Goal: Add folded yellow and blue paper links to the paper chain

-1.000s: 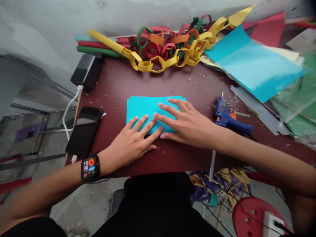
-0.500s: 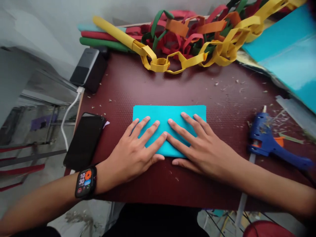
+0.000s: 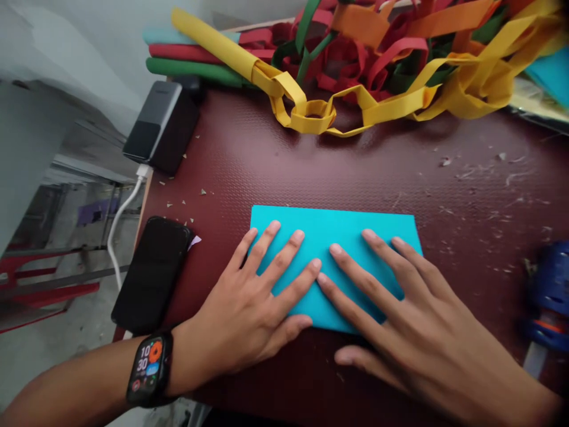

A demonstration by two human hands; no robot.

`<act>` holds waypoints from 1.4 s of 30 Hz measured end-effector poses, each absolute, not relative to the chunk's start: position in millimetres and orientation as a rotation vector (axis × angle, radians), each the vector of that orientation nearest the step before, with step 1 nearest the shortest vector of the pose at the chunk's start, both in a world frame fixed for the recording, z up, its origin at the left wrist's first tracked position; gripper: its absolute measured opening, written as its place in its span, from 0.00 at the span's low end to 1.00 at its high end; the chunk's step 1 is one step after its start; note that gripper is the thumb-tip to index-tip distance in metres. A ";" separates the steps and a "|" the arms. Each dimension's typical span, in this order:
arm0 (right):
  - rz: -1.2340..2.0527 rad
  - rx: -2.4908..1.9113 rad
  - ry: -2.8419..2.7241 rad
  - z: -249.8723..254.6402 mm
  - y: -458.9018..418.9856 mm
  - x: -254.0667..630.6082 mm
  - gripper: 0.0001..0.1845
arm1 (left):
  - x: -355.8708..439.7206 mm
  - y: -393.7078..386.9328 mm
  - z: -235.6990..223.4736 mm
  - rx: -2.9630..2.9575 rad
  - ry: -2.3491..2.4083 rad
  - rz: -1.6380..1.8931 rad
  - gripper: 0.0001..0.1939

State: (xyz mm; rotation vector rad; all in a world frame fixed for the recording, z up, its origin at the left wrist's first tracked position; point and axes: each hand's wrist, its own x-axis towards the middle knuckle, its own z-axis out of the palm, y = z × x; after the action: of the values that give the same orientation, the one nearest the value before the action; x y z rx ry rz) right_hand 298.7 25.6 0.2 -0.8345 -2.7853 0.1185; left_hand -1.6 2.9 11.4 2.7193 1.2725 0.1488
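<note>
A folded sheet of turquoise paper (image 3: 293, 222) lies flat on the dark red tabletop, its long side running left to right. Over its left part my left hand (image 3: 253, 302) rests palm down with the fingers spread. Fingers apart as well, my right hand (image 3: 400, 314) lies on the right part of the paper. The two index fingertips almost meet near the middle, and both thumbs sit by the near edge. My palms hide the lower corners of the paper. A black smartwatch (image 3: 149, 369) is on my left wrist.
Paper chains, a yellow one (image 3: 313, 118) in front, lie along the back beside rolled paper (image 3: 195, 68). On the left are a black power bank (image 3: 153, 118) with a white cable (image 3: 118, 216) and a phone (image 3: 153, 273). A blue glue gun (image 3: 553, 296) is at the right edge.
The view has come closer and turned slightly, so the glue gun is now partly cut off at the right. Both hands remain spread flat on the turquoise paper.
</note>
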 end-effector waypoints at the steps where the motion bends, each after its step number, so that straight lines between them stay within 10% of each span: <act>1: 0.125 -0.832 -2.783 1.5 25.7 299.7 0.40 | -1.4 3.0 11.6 2.717 1.269 0.145 0.41; 42: 0.298 -0.948 -2.706 -8.3 19.5 299.9 0.45 | 3.0 5.9 18.2 2.668 1.294 0.132 0.36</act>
State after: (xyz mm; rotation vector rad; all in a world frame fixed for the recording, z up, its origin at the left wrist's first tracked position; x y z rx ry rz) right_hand 299.9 19.5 -8.3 -0.9479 -2.7065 0.2979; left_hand 3.0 5.9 18.2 2.6682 1.2935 0.1316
